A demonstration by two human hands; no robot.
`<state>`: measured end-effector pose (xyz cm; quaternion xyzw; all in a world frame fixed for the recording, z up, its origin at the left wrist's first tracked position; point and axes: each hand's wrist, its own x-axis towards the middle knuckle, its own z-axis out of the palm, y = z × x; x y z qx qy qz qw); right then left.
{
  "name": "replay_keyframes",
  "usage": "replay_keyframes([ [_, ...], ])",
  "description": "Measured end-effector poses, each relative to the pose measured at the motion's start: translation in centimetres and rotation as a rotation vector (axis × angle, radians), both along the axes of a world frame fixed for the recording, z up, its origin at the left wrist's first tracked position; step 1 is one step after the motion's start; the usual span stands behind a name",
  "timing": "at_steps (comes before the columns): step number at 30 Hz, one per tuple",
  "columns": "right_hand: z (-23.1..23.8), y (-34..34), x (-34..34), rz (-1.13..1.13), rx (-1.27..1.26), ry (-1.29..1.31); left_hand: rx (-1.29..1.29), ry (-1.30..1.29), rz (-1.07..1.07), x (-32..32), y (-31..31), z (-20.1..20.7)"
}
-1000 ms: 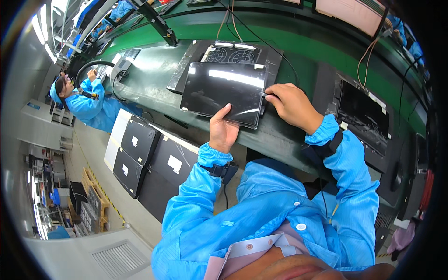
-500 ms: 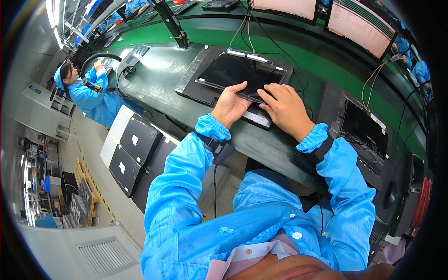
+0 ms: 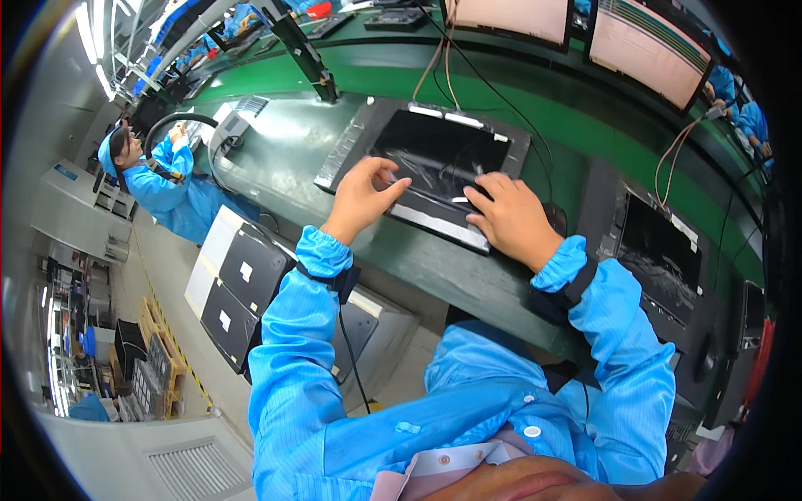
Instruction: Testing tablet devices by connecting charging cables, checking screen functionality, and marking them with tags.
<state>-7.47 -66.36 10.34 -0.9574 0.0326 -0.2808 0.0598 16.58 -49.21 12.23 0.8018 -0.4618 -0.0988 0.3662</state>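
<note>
A black display panel [image 3: 451, 138] with a glossy, wrinkled-looking surface lies flat on a dark work board [image 3: 336, 159]. At the panel's near left corner is my left hand [image 3: 364, 197], its fingers bent and its thumb apart from them; no held thing shows between them. My right hand [image 3: 520, 222] rests at the near right corner with its fingers stretched out and spread, the tips on the edge. A pale strip [image 3: 439, 219] runs along the near side of the board. White tabs [image 3: 430, 109] sit on the panel's far edge.
A second dark panel [image 3: 660, 250] lies on a board at the right, beside a mouse [image 3: 706, 361]. Monitors [image 3: 652, 50] stand behind, with cables hanging down. Black flat panels [image 3: 251, 267] lie at the left below the table. A co-worker in blue [image 3: 171, 179] is farther left.
The panel's near edge has come down, and it now lies flat. My left hand has moved left to the near left corner and turned over. My right hand has stayed near the right corner.
</note>
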Motion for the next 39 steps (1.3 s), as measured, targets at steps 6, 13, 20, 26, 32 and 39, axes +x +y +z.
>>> replay_keyframes([
  [6, 0.3, 0.1, 0.0, 0.006, 0.117, 0.068, 0.148, -0.47, -0.219, 6.0, -2.2, -2.0],
  [13, -0.4, 0.3, 0.6, -0.018, 0.105, 0.034, 0.105, -0.442, -0.254, 7.0, -2.4, -3.3],
  [20, 2.3, 2.9, -2.9, 0.028, 0.114, 0.057, 0.114, -0.366, -0.216, 5.8, -1.8, -2.9],
  [26, 4.4, 6.7, -13.0, 0.321, 0.373, 0.263, 0.033, -0.524, -0.058, -0.4, 0.5, -2.9],
  [32, 1.5, 8.8, -22.5, -0.006, 0.535, -0.11, -0.493, -0.263, -0.215, -15.2, 0.9, -3.8],
  [39, -2.1, 7.4, -30.2, -0.391, 0.354, -0.313, -0.44, 0.04, -0.256, -25.2, -1.5, -4.5],
])
